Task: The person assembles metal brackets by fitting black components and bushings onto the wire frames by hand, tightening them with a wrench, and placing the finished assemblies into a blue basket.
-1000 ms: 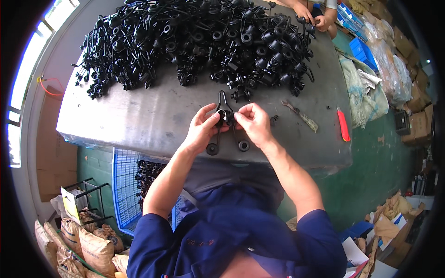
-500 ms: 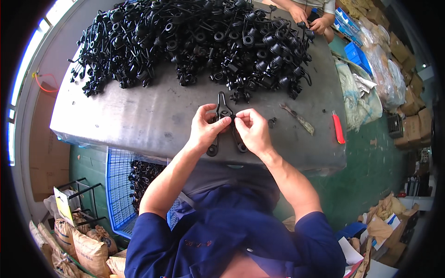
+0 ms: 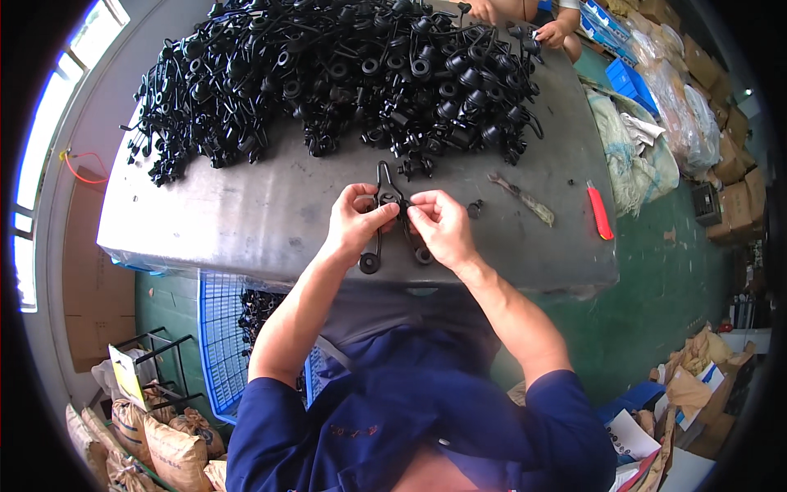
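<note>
A black bent-rod bracket (image 3: 370,262), narrow at its far bend and with a round ring at the end of each leg, lies over the near part of the metal table. My left hand (image 3: 351,225) is closed around its left leg, thumb reaching across the middle. On the right leg, the thumb and fingers of my right hand (image 3: 445,231) pinch it near a small dark fitting, mostly covered by the fingertips. Small black pieces (image 3: 475,210) lie just right of that hand. Beyond both hands rises a big heap of similar black rod parts (image 3: 328,82).
A tool with a wrapped handle (image 3: 533,207) and a red-handled cutter (image 3: 599,215) lie on the table's right (image 3: 566,254). Another person's hand (image 3: 553,34) is at the far right corner. Below the left edge stands a blue basket (image 3: 215,344) of black parts.
The view has shifted slightly. Both my hands keep their hold on the bracket, with the right fingers changing position a little. The other person's hands have moved apart.
</note>
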A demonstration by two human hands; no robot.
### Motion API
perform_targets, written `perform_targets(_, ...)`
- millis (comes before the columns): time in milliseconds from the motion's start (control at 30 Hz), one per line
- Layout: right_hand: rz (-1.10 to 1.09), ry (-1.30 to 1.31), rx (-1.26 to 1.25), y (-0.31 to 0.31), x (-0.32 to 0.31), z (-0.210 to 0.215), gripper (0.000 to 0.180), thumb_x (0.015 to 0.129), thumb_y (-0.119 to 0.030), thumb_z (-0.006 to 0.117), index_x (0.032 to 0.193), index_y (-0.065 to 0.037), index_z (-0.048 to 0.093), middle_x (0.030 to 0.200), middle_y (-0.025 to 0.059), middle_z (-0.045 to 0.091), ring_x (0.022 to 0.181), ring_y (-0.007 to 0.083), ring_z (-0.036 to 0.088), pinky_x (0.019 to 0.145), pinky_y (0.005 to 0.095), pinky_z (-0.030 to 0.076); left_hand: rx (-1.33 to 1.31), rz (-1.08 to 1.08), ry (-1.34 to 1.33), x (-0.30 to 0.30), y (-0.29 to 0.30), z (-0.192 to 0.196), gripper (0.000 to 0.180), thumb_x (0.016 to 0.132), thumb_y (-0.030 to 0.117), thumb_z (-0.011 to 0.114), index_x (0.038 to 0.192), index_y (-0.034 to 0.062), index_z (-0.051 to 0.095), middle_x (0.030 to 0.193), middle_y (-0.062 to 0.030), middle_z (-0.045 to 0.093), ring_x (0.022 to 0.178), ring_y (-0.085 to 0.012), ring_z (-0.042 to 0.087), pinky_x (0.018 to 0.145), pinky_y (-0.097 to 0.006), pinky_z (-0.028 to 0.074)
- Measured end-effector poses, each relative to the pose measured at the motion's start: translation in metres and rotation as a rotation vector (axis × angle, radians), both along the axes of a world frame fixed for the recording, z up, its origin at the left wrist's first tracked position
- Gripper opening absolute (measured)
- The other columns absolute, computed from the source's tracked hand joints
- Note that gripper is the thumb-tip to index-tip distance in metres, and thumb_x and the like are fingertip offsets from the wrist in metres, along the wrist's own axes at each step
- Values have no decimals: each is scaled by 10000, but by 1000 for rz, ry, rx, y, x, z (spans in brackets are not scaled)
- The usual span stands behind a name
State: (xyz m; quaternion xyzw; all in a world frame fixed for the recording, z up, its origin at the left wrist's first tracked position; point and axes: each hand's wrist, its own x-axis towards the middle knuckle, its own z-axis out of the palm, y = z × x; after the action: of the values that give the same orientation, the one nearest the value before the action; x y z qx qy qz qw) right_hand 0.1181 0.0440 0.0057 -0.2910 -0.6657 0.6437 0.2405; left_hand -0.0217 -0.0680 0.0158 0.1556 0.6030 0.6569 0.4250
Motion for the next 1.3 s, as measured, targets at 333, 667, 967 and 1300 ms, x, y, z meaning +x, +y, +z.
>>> perform_targets(333, 50, -32, 553, 14, 15, 22, 184, 858, -57, 664, 1032, 2, 653, 916, 142, 693, 803, 261, 681, 720, 345, 551, -63, 22, -98, 0, -3, 5, 493, 858, 110, 740, 1263, 11, 476, 891, -65, 629, 701, -128, 608, 598, -260, 499)
perform_targets(667, -33, -349, 1172, 68, 74, 4, 193, 806, -101, 701, 986, -37, 674, 1210, 168, 602, 1177, 368, 515, 1010, 466, 410, -107, 18, -114, 4, 7, 4, 527, 905, 199, 684, 1344, 46, 437, 910, -21, 559, 653, -87, 484, 561, -235, 434)
perform_targets(967, -74, -33, 640, 30, 15, 9, 118, 802, -13, 703, 902, -16, 639, 826, 134, 654, 708, 272, 666, 631, 350, 533, -209, -33, 96, 13, 12, 13, 757, 804, 223, 809, 1396, 7, 390, 909, -81, 619, 672, -122, 584, 573, -254, 495)
perform_targets(1300, 115, 17, 692, -2, 10, 24, 130, 878, 23, 657, 1008, 24, 664, 1002, 93, 663, 883, 127, 651, 737, 265, 548, 27, 6, -150, 9, 5, -7, 692, 813, 184, 799, 1345, -41, 416, 820, -60, 599, 582, -108, 549, 492, -256, 437)
